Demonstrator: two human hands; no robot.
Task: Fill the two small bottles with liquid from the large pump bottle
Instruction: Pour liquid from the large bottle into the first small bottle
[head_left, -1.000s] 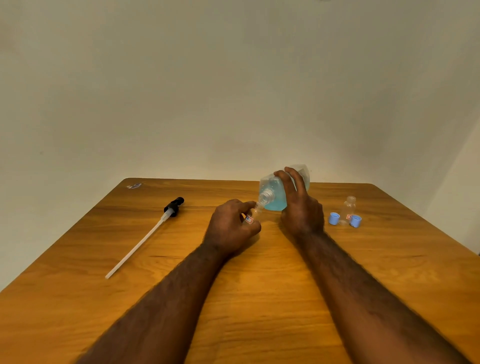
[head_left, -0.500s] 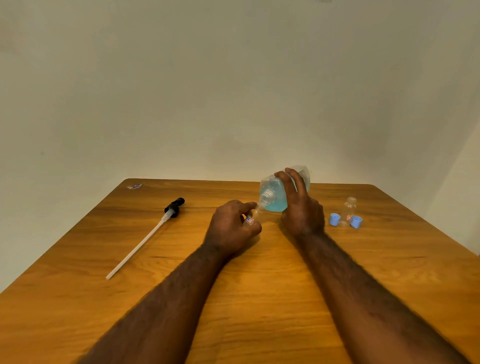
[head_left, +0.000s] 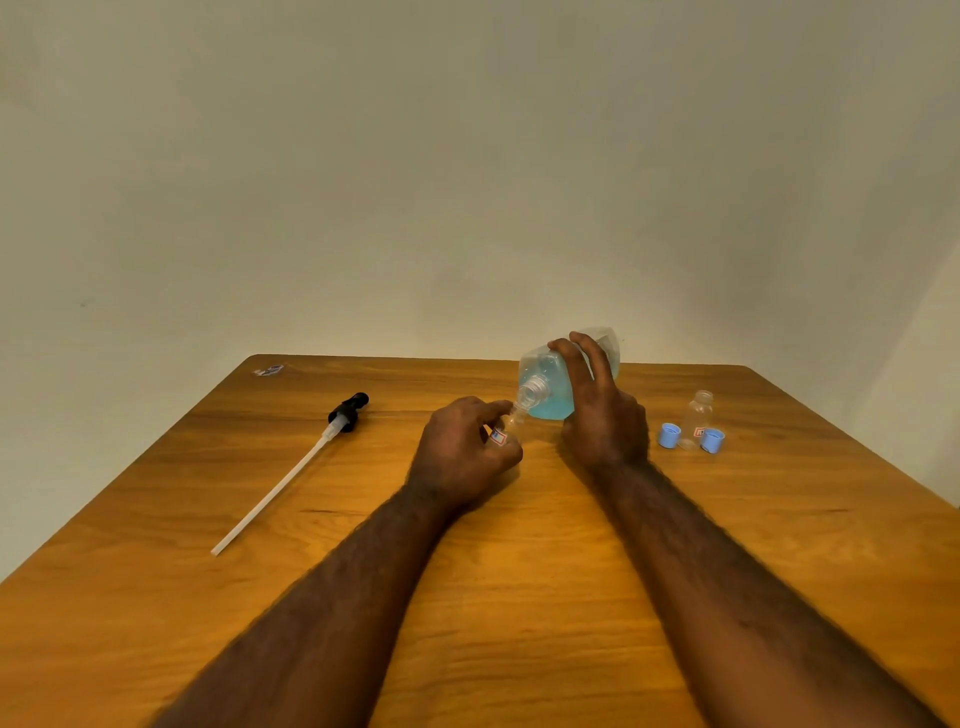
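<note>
Wooden table (head_left: 519, 597) against a plain pale wall (head_left: 467, 182); one person seated, both forearms in view.

Step in hand: filling the first small bottle.
- Large pump bottle (head_left: 548, 402), pump removed, is tipped well over with its open mouth toward the person and down to their left. Blue liquid pools in its lower side, up near the neck.
- Right hand (head_left: 605, 415) is wrapped round the body of the large bottle, fingers curled over its top.
- Left hand (head_left: 462, 447) is clamped on the first small bottle (head_left: 511, 422), fingers and thumb curled round it. Its neck sits just under the large bottle's mouth, touching or nearly so.
- No stream can be made out, and the small bottle's fill level is hidden by the fingers.

Right of the large bottle: second small bottle (head_left: 698, 418), upright, open and apparently empty, between two blue caps (head_left: 669, 435) (head_left: 712, 440). Well to the left of it: the black pump head (head_left: 348, 413) with its white dip tube, lying flat. A small scrap (head_left: 268, 370) lies farther left still.

Next move, judged: a slight further tip, kept slow. The wide mouth over such a narrow neck could overshoot and spill. Then level off, set the small bottle down and take up the second.

Against the frames half a second and one second back: almost nothing differs. Both hands and both bottles hold the same places and tilt, and the items on the table are unmoved.
</note>
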